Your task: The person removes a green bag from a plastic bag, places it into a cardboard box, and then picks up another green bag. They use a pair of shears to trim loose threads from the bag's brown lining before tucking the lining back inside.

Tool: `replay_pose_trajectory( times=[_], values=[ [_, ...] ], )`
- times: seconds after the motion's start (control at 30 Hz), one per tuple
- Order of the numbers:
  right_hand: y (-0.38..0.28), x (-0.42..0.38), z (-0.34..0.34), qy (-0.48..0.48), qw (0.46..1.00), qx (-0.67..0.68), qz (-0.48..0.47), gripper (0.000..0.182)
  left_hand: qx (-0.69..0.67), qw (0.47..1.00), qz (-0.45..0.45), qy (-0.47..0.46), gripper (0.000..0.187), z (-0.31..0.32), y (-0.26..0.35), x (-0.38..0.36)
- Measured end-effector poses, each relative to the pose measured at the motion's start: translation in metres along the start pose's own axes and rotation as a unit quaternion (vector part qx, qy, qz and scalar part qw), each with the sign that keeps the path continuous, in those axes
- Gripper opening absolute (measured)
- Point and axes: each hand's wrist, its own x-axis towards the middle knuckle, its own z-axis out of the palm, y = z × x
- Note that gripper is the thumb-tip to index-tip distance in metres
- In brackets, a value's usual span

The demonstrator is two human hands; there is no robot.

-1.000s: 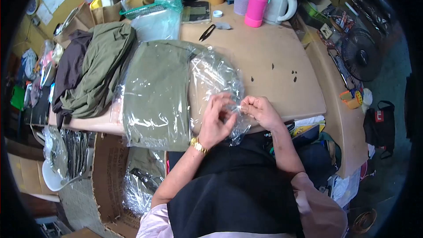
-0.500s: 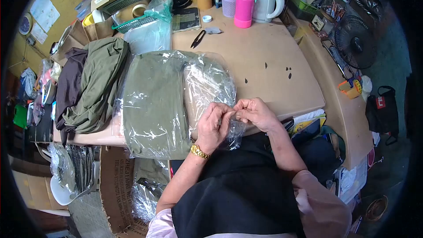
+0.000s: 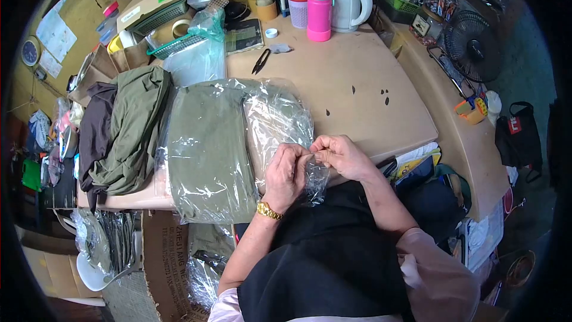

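head view: a person's two bare hands met above the near edge of a tan worktable (image 3: 369, 71), close to the wearer's black apron (image 3: 322, 262). the left hand (image 3: 286, 173), with a gold watch (image 3: 270, 210) at its wrist, had its fingers curled inward and its thumb and forefinger nearly together. the right hand (image 3: 341, 156) was likewise drawn into a pinch, its fingertips at those of the left. anything caught between the fingertips was too small to tell.

the clear plastic bag (image 3: 277, 122) lay flat on the table in front of and to the left of the hands, its crumpled, glossy film reaching below the joined fingertips. a folded olive garment (image 3: 208, 149) filled the left part of the bag, whose lower edge overhung the table. left of it lay a loose olive cloth (image 3: 140, 128), with a dark purple cloth (image 3: 98, 131) along its outer side.

beyond the bag, a pair of black snips (image 3: 261, 61) rested near a small white cap (image 3: 271, 33). at the far side, a pink bottle (image 3: 319, 18) with a teal lid stood upright between a lilac cup (image 3: 298, 13) and a kettle (image 3: 344, 7). below the table, an open cardboard box (image 3: 167, 262) contained further plastic-wrapped goods (image 3: 205, 277). a black fan (image 3: 473, 48) stood at the right.
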Motion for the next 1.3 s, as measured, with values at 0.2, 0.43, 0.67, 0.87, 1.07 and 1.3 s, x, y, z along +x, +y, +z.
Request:
replay_pose_trajectory(
  times=[0.2, 0.43, 0.67, 0.87, 1.07, 1.3],
  values=[
    [0.006, 0.0, 0.006, 0.073, 0.987, -0.098, -0.107, 0.01, -0.086, 0.987, -0.134, -0.024, 0.03, -0.008, 0.011, 0.007],
    [0.007, 0.007, 0.014, 0.131, 0.965, 0.153, -0.17, 0.005, -0.19, 0.949, -0.25, -0.005, 0.016, -0.002, -0.005, -0.008],
    [0.019, 0.018, 0.017, 0.109, 0.946, 0.296, -0.081, 0.011, -0.299, 0.93, -0.208, 0.055, 0.014, -0.008, 0.008, -0.005],
    [0.03, 0.024, 0.015, 0.173, 0.946, 0.256, -0.094, 0.006, -0.274, 0.928, -0.252, -0.017, 0.009, -0.016, 0.004, -0.001],
    [-0.015, 0.006, 0.029, 0.14, 0.962, 0.06, -0.226, 0.012, -0.189, 0.945, -0.266, 0.02, 0.007, -0.007, -0.002, -0.005],
    [-0.016, 0.006, 0.027, 0.193, 0.959, -0.026, -0.203, 0.007, -0.077, 0.984, -0.158, -0.013, 0.008, -0.01, 0.002, -0.003]
  ],
)
